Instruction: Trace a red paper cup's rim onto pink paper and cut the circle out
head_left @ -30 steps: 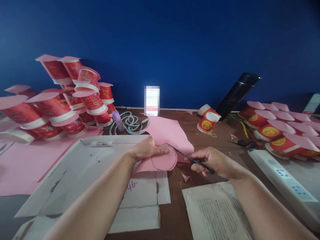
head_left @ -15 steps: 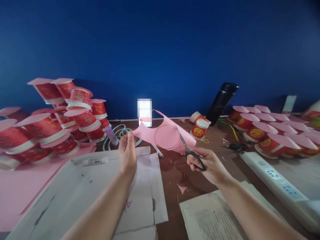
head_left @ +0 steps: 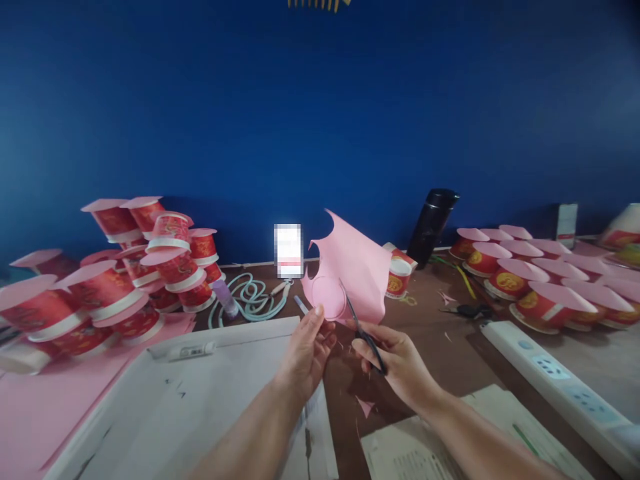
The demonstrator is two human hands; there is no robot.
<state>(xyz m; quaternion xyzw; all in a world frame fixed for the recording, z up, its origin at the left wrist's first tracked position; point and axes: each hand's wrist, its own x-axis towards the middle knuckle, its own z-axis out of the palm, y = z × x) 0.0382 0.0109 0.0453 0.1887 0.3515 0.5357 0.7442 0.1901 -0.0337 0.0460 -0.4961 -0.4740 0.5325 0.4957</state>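
A sheet of pink paper with scalloped cut edges stands up in front of me. On its lower left part a drawn circle shows, and my left hand pinches the paper just below that circle, thumb on top. My right hand grips dark-handled scissors, fingers through the loops. Their blades lie against the paper along the circle's right side; how far apart they are I cannot tell. Below the hands, a pink paper scrap lies on the brown table.
Red paper cups with pink paper tops are stacked left; more such cups stand right. Behind are a lit phone, a pale blue cord and a black bottle. A white power strip and white cardboard flank my arms.
My left hand has moved right, from the paper's left corner to below the circle. The paper has turned more upright, and the scissors have shifted slightly left and down. The view has tilted up.
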